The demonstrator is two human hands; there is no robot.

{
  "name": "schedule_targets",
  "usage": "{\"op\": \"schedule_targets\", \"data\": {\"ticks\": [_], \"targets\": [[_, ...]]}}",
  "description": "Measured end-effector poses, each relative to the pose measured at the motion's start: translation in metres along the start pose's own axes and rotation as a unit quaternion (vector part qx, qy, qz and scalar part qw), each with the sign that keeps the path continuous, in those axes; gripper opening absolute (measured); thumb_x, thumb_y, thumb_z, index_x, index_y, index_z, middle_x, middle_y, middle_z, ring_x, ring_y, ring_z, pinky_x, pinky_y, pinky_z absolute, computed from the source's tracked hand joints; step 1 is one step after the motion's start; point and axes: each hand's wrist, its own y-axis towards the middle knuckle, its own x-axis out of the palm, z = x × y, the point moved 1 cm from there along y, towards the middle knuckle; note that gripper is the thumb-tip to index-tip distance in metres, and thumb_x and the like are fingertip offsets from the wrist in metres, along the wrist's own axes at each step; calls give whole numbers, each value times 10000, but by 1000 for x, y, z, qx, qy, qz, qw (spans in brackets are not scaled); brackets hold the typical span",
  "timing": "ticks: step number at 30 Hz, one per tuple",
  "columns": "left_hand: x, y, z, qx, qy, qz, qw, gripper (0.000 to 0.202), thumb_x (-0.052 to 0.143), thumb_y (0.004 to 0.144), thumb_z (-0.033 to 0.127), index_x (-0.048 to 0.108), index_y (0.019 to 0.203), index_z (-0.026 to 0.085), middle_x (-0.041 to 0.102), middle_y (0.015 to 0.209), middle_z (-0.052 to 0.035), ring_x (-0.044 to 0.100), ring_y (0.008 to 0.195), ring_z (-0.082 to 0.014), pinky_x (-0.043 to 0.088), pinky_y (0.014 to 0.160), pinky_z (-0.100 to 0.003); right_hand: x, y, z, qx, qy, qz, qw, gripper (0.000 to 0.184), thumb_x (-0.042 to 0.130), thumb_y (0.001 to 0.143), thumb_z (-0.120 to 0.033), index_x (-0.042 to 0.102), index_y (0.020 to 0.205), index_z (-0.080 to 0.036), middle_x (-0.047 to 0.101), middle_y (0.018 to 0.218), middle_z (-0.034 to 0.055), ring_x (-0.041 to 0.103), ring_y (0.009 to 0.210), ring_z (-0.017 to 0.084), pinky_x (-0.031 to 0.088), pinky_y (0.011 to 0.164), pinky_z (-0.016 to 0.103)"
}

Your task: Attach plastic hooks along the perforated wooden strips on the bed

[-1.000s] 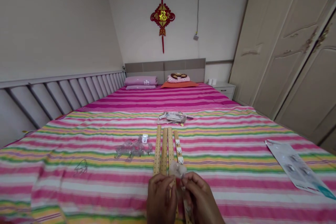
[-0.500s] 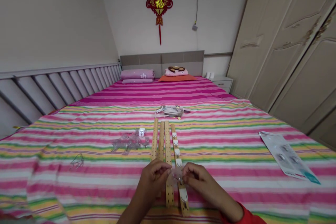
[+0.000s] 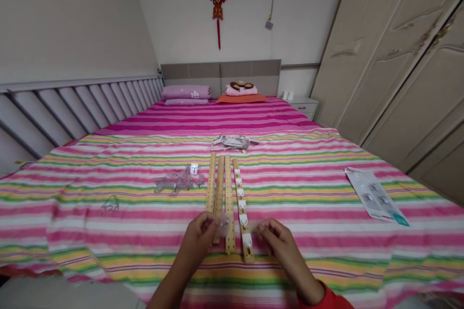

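Note:
My left hand [image 3: 200,232] is closed, pinching a clear adhesive hook [image 3: 224,222] between thumb and fingertips. The hook hangs over a perforated wooden strip [image 3: 228,193]. To the right, my right hand [image 3: 277,235] has thumb and forefinger pressed together; anything thin between them is too blurred to make out. Between the hands lies another wooden strip [image 3: 248,255] bearing a row of several white hooks [image 3: 243,220]. Two more wooden strips [image 3: 210,183] lie side by side at the left. Beyond my left hand is a pile of clear hooks [image 3: 177,181] with one white square hook [image 3: 194,169].
A clear plastic packet [image 3: 234,142] lies past the strips' far ends. On the right is a blister pack [image 3: 375,195]; on the left, a small tangle of clear plastic [image 3: 110,203]. Everything rests on a striped bedsheet [image 3: 308,174], with a slatted rail [image 3: 79,104] along the left.
My hands have moved apart; the clear hook has stayed in my left hand and shifted left, away from the strip with white hooks. The camera view has tilted downward.

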Motion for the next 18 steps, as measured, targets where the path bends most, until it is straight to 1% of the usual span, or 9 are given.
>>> {"op": "schedule_targets", "data": {"ticks": [1,2,3,4,7,11,14,16,18], "targets": [[-4,1,-2,-22,-26,13,999,297,617,692,462,562,674,171,483,564,42,438,536,-105,343,506,-209,-2,-5,13,18,15,31,999,352,691,662,-506,572,600,-180,472,483,-61,365,399,76,262,398,218],[-8,2,-4,-43,-51,24,997,328,629,676,489,565,681,167,476,557,49,428,527,-98,336,500,-204,-2,-11,26,53,30,29,998,347,722,614,-497,597,631,-173,509,490,-53,386,383,77,268,383,217],[-12,3,-5,-61,-73,32,995,357,640,660,513,566,684,164,462,543,57,412,511,-89,324,491,-198,-1,-16,38,92,47,20,994,348,746,576,-471,628,690,-164,552,502,-43,415,363,84,271,370,215],[-14,5,-6,-75,-91,39,992,380,649,644,531,566,682,162,445,528,66,393,494,-80,309,480,-192,1,-21,47,121,62,3,991,337,755,571,-430,648,736,-157,575,501,-35,456,375,94,279,371,206],[-14,10,-7,-93,-123,52,987,414,681,594,549,564,659,158,422,501,80,364,468,-65,284,467,-182,9,-30,60,164,116,-45,979,294,749,595,-316,695,822,-138,629,537,-10,544,452,97,321,409,175],[-5,20,-10,-103,-139,48,984,384,686,591,518,570,663,160,452,513,75,385,463,-67,305,479,-186,16,-27,63,191,156,-49,968,301,800,532,-295,717,779,-143,662,594,2,587,492,98,367,432,167],[0,30,-11,-85,-126,40,988,341,668,620,487,564,651,163,466,526,71,393,472,-70,314,495,-193,15,-23,71,193,174,-48,965,300,828,495,-311,715,725,-156,655,574,-3,605,514,107,393,461,173],[2,40,-10,-69,-123,36,989,326,656,631,473,544,625,167,463,522,70,391,474,-71,312,500,-195,14,-25,80,187,179,-53,964,305,832,481,-342,712,704,-172,647,563,-4,611,524,120,419,488,194],[3,53,-7,-60,-127,36,989,320,658,619,464,536,618,167,459,508,71,384,467,-69,307,498,-196,12,-29,90,168,159,-69,970,322,822,478,-403,713,693,-189,645,557,7,629,542,157,457,526,248]]}}
